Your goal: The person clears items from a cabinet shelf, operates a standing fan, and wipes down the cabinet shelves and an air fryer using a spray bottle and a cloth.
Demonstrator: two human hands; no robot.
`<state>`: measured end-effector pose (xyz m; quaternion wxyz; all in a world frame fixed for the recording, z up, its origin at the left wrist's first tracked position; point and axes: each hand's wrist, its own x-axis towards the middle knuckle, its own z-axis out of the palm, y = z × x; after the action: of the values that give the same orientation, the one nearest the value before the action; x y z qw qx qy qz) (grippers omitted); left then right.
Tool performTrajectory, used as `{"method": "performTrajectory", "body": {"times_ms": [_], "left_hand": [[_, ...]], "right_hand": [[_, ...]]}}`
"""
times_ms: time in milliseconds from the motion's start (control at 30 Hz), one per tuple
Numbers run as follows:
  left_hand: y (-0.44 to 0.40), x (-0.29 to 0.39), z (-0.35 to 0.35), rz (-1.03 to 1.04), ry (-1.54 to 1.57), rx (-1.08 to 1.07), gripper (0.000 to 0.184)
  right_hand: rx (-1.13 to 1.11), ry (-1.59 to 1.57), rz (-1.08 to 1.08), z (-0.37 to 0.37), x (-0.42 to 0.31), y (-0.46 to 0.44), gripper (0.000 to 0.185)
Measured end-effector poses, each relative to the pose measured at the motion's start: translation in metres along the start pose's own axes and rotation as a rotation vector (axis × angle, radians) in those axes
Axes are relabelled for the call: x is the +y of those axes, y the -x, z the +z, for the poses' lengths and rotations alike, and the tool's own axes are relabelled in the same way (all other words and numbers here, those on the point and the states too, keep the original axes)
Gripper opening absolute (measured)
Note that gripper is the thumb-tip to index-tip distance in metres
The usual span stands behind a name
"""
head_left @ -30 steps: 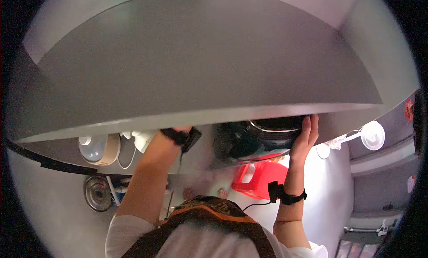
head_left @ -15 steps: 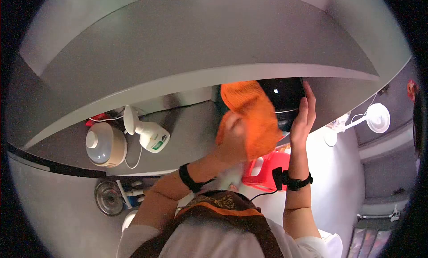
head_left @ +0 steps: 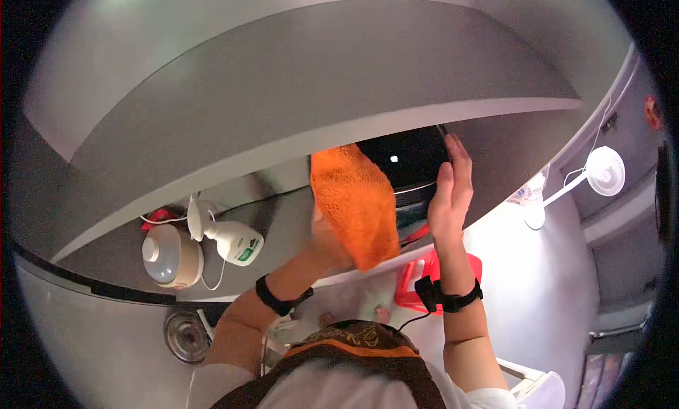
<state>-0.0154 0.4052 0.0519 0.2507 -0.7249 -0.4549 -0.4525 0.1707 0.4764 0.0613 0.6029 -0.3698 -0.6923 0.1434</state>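
Note:
My left hand [head_left: 327, 241] grips an orange cloth [head_left: 357, 207], which hangs over the left part of a black, glossy box-like object [head_left: 416, 151]. Its fingers are mostly hidden behind the cloth. A small white mark and a pale horizontal line show on the black object's surface; I cannot tell its exact kind. My right hand [head_left: 454, 190] lies along the right side of that object, fingers stretched out and thumb toward the front, holding nothing.
A white spray bottle [head_left: 239, 243] and a rounded cream appliance [head_left: 173, 255] stand on the shelf at left. An upper shelf edge [head_left: 297, 142] overhangs. A red plastic stool [head_left: 472, 267] is below, a white fan [head_left: 605, 171] at right.
My left hand has moved left with the orange cloth, uncovering more of the black surface. The view has shifted slightly; my right hand stays at the object's side.

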Motion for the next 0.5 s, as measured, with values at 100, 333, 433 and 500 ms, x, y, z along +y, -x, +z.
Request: {"method": "performTrajectory", "body": {"times_ms": [100, 333, 433, 500], "left_hand": [[-0.020, 0.010, -0.018, -0.142, -0.088, -0.288, 0.043], [-0.118, -0.024, -0.005, -0.366, 0.118, -0.892, 0.053], [-0.114, -0.072, 0.066, -0.214, 0.307, -0.890, 0.052], [-0.131, -0.048, 0.086, -0.145, -0.045, -0.955, 0.053]], "right_hand": [[-0.013, 0.005, 0.004, -0.002, -0.002, -0.001, 0.040], [0.019, -0.022, -0.003, -0.001, 0.001, 0.001, 0.039], [0.053, -0.099, 0.017, 0.001, 0.003, 0.006, 0.045], [0.120, -0.142, 0.020, 0.000, 0.005, 0.007, 0.055]]}}
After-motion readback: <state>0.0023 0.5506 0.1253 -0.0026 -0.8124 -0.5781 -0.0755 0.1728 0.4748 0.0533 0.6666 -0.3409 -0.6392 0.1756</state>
